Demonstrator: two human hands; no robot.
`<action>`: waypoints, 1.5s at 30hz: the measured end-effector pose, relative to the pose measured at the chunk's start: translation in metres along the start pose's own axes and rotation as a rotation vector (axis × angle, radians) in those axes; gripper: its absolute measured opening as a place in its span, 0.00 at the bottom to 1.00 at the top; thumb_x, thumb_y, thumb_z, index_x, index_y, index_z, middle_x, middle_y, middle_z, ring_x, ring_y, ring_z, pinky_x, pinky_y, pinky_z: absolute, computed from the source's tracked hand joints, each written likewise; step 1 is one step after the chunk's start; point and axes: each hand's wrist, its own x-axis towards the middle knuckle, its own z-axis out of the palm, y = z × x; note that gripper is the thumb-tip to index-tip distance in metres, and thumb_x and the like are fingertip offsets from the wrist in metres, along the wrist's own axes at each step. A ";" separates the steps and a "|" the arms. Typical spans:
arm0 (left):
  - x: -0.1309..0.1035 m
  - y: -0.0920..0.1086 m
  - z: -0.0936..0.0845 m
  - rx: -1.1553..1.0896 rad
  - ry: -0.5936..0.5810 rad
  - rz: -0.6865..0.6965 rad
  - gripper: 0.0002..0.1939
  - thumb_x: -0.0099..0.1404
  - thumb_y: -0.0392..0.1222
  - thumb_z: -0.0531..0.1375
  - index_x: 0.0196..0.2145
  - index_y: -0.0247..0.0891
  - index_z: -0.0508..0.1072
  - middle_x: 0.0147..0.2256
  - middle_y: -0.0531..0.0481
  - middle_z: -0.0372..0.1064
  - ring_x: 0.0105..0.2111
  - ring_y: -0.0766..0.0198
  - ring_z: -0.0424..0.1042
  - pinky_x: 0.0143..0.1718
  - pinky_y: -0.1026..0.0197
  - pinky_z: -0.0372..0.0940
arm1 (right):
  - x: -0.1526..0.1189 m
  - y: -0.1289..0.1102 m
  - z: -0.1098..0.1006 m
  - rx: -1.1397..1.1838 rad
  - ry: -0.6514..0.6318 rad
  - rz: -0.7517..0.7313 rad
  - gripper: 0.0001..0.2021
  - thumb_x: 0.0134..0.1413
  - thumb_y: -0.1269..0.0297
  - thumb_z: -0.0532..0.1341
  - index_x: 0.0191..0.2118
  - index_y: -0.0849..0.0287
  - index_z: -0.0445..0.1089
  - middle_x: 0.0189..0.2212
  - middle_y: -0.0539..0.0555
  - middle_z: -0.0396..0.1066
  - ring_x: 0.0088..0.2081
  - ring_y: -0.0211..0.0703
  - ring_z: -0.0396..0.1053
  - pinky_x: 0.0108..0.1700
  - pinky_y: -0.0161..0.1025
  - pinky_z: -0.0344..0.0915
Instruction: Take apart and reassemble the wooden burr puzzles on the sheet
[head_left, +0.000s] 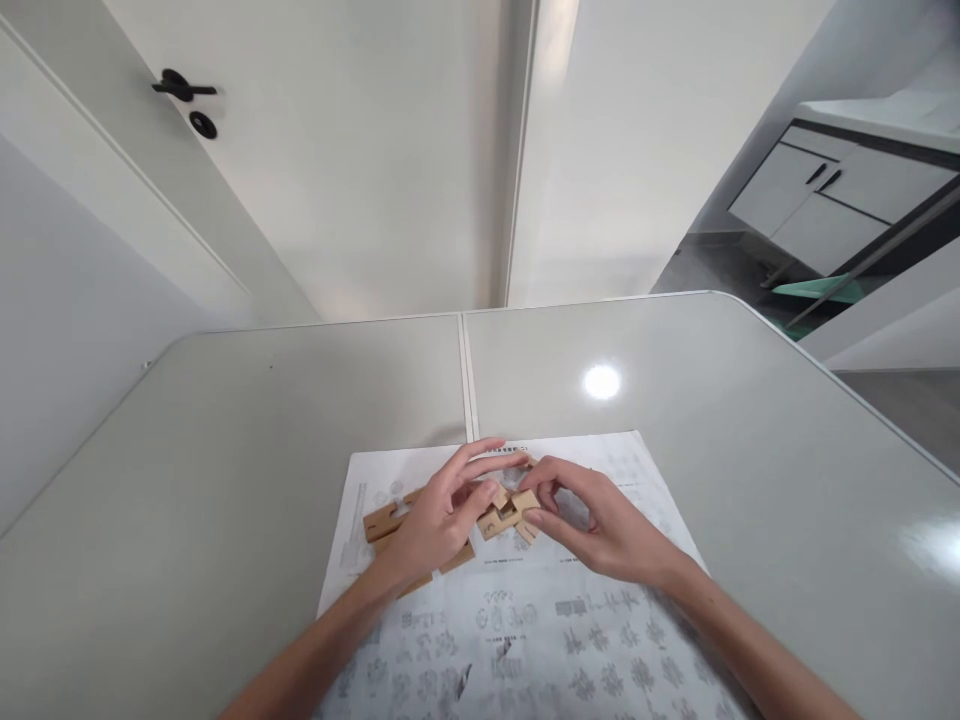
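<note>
Head view: right hand point(611, 525) pinched on notched wooden blocks point(493, 524) over far half of printed diagram sheet point(525, 585); left hand point(439, 522) has thumb against them, fuller grip unclear; best keep notches square, ease without forcing; other wooden pieces point(382, 523) toward sheet's left edge.

Left hand point(441, 512), right hand point(600, 515) pinching (both bare), close together

Tan wooden blocks point(493, 523), crossed around a dark gap, held tilted; notched wooden bars point(382, 522) lie left on a printed sheet point(517, 588).
</note>
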 end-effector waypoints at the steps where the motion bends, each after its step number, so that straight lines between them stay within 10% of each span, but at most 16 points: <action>1: 0.000 0.000 0.000 -0.009 -0.005 0.005 0.21 0.78 0.51 0.55 0.65 0.53 0.63 0.65 0.45 0.68 0.47 0.55 0.78 0.46 0.53 0.70 | 0.000 0.000 0.000 0.003 -0.006 0.000 0.06 0.69 0.60 0.61 0.48 0.52 0.70 0.29 0.48 0.63 0.31 0.41 0.63 0.32 0.38 0.61; 22: -0.004 0.001 0.002 0.057 -0.068 0.088 0.22 0.79 0.49 0.53 0.67 0.54 0.59 0.68 0.45 0.63 0.55 0.53 0.74 0.50 0.52 0.69 | 0.002 0.004 0.004 0.120 -0.005 0.016 0.09 0.71 0.56 0.60 0.49 0.53 0.70 0.31 0.49 0.71 0.33 0.41 0.73 0.32 0.37 0.67; 29: -0.005 0.003 0.002 0.094 -0.006 0.043 0.22 0.78 0.53 0.52 0.66 0.55 0.62 0.66 0.45 0.65 0.24 0.70 0.67 0.30 0.59 0.69 | 0.001 0.007 0.009 0.212 -0.005 0.093 0.14 0.71 0.50 0.58 0.50 0.54 0.69 0.32 0.52 0.76 0.32 0.43 0.73 0.35 0.41 0.70; 37: -0.001 0.000 0.001 -0.012 0.006 0.095 0.18 0.78 0.53 0.54 0.59 0.47 0.71 0.61 0.44 0.70 0.60 0.51 0.71 0.59 0.50 0.68 | 0.002 0.005 0.014 0.245 0.123 0.110 0.13 0.70 0.51 0.60 0.50 0.54 0.69 0.27 0.48 0.72 0.29 0.40 0.71 0.32 0.38 0.67; 45: -0.003 -0.001 0.007 0.032 -0.009 0.052 0.37 0.59 0.44 0.74 0.63 0.54 0.66 0.62 0.47 0.69 0.60 0.47 0.72 0.58 0.46 0.71 | 0.002 0.009 0.019 0.255 0.255 0.111 0.15 0.68 0.49 0.62 0.48 0.55 0.70 0.25 0.48 0.71 0.27 0.41 0.70 0.31 0.39 0.69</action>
